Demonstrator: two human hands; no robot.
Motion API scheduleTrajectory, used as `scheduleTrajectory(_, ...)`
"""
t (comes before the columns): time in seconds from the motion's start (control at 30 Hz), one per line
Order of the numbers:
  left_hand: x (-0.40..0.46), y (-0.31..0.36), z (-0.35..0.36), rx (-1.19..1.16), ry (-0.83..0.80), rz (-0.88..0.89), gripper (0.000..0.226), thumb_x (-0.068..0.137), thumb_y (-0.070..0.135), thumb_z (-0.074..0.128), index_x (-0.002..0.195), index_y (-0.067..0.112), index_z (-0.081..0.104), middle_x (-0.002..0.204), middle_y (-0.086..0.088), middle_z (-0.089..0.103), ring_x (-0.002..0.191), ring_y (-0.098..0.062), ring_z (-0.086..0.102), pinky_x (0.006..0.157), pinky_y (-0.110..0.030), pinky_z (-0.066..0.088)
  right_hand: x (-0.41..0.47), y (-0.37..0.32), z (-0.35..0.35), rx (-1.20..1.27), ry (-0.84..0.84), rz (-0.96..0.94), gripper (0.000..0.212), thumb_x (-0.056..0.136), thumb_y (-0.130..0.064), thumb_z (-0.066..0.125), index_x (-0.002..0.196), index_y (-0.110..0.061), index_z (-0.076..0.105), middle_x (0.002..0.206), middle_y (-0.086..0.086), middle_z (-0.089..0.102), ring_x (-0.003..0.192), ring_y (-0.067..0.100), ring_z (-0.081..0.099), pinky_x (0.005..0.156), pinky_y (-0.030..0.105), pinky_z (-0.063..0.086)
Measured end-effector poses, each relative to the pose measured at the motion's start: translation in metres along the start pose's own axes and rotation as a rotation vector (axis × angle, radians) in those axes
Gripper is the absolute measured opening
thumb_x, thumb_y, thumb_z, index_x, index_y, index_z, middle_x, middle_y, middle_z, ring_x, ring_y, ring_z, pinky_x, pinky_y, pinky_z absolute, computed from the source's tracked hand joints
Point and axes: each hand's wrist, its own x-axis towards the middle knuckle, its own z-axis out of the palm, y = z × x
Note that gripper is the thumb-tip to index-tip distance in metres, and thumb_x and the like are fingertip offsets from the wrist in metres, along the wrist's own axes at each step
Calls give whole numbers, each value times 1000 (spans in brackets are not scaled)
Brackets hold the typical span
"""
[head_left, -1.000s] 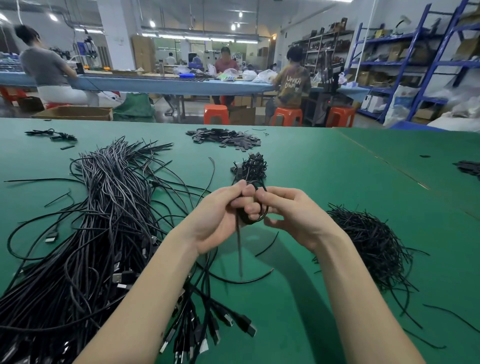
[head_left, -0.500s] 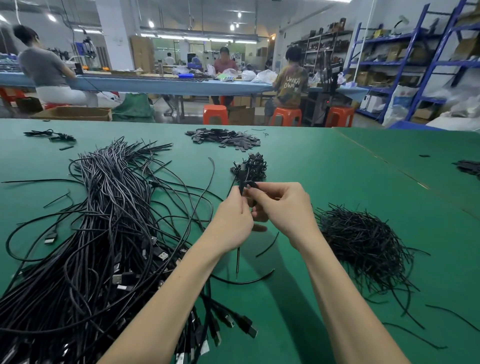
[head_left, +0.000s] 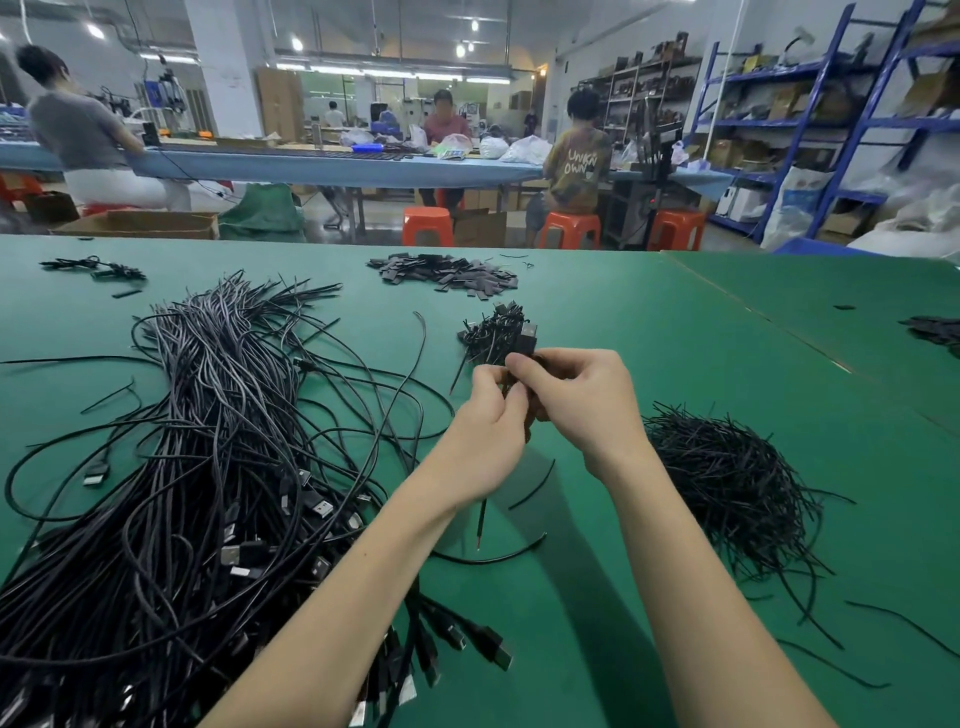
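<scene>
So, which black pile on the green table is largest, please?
The tangle of long black plug-ended cables at left; it spreads wider than the thin black ties at right.

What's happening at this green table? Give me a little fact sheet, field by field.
Work in hand: a small coiled cable held up between both hands
Left hand: pinches the coil from its left side
Right hand: fingers curled round the coil
Thin black strand: hangs below the left hand, probably a tie
Left of hands: heap of loose cables with USB plugs
Right of hands: pile of thin black ties
Behind hands: small pile of bundled cables
Surface: green table
</scene>
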Motion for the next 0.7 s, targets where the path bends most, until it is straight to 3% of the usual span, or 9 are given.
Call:
scheduleTrajectory(0.1,2,-6,1,-85,95,29,11,107,24,32,97,27,34,90,-2,58,69,-7,51,68,-28,40,0,2,2,235,-58,123,21,90,-21,76,78,-4,73,52,5,58,46,15,51,60,30,51)
scheduleTrajectory(0.2,4,-14,-2,-95,171,16,16,107,20,35,92,25,35,81,2,58,55,3,51,55,-19,42,4,3,-5,279,-161,148,26,98,-37,65,91,-13,72,67,6,68,50,17,58,52,27,51)
scheduleTrajectory(0.27,6,-16,-5,-234,190,-36,18,107,15,35,90,22,35,77,0,56,49,1,47,47,-16,37,8,11,-20,34,-204,72,21,101,-40,57,99,-23,70,84,-4,76,54,10,61,51,25,50)
scheduleTrajectory(0.33,9,-17,-8,-418,209,-73,19,106,9,34,90,19,34,72,-1,52,48,-4,40,43,-15,30,10,25,-36,-508,-275,-75,8,97,-36,63,96,-36,71,91,-14,73,59,-2,58,64,27,53)
scheduleTrajectory(0.4,12,-17,-10,-559,215,-98,20,105,4,33,89,17,34,70,-1,49,49,-7,35,41,-15,25,7,41,-45,-845,-447,-40,10,90,-37,72,97,-43,73,96,-18,67,75,0,60,82,30,54)
scheduleTrajectory(0.5,12,-19,-10,-680,203,-134,20,105,2,33,89,14,34,70,-2,46,49,-7,34,41,-16,23,4,54,-44,-885,-512,66,11,83,-40,77,92,-46,75,93,-18,65,91,3,62,86,29,52)
scheduleTrajectory(0.63,11,-20,-10,-691,233,-139,19,105,3,34,89,13,35,69,-1,46,48,-7,33,40,-15,24,7,56,-36,-893,-472,75,13,80,-46,76,69,-45,69,81,-20,67,81,2,63,65,22,43)
scheduleTrajectory(0.7,11,-21,-10,-658,257,-138,19,105,4,33,90,14,35,70,-1,46,48,-6,33,39,-15,25,6,58,-30,-968,-503,68,15,87,-45,69,72,-40,67,83,-19,67,84,8,64,69,23,44)
